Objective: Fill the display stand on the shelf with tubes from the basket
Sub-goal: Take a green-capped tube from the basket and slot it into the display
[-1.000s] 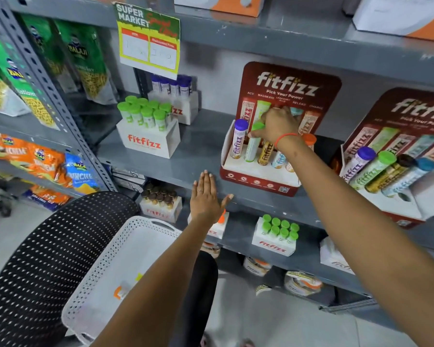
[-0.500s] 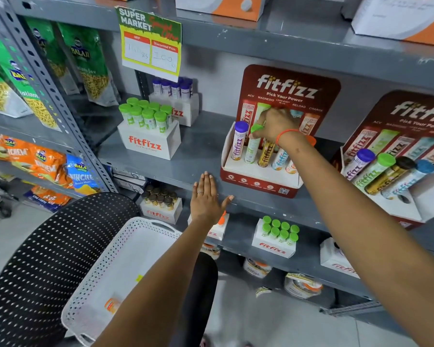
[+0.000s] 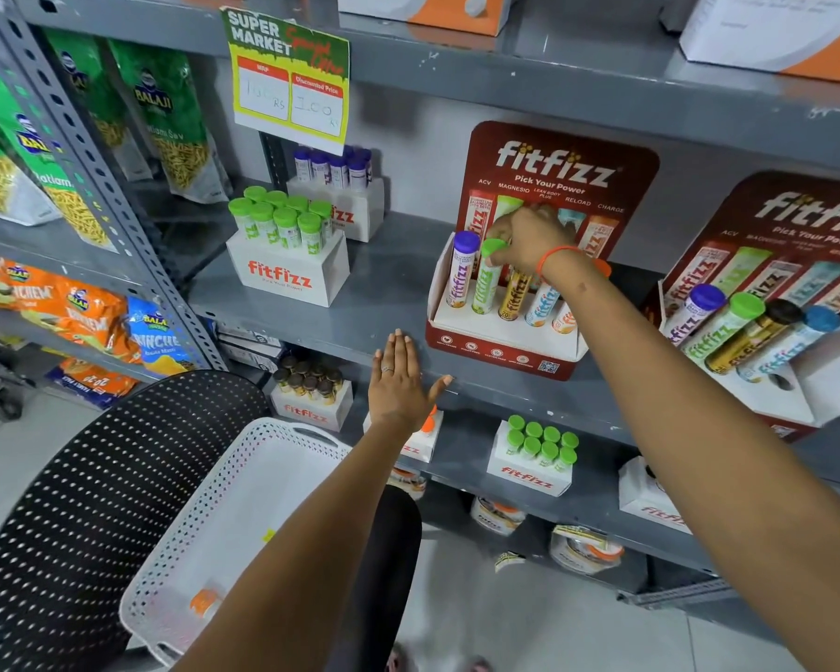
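Green-capped tube (image 3: 487, 278), judged light, rigid, slick-walled, is pinched at its cap by right hand (image 3: 529, 237) in display stand (image 3: 500, 339), second slot, purple tube (image 3: 461, 269) at 9 o'clock; left hand (image 3: 398, 380) is laid flat and empty on shelf edge (image 3: 505, 395).

— Where does the one view look from?
— From the person's head, forward and down at a grey shelf (image 3: 360, 327), close enough that both forearms run in from the bottom edge.
— Which way does it face?
— Square onto the shelving, tilted a little; the wide lens bends the upright post (image 3: 98, 186) at left.
— What fills the frame?
— The display stand (image 3: 500, 341) sits right of centre, a white basket (image 3: 204, 516) on a black chair lies low at left, floor shows beneath.
— Any second view sharing this?
— No, only the head camera
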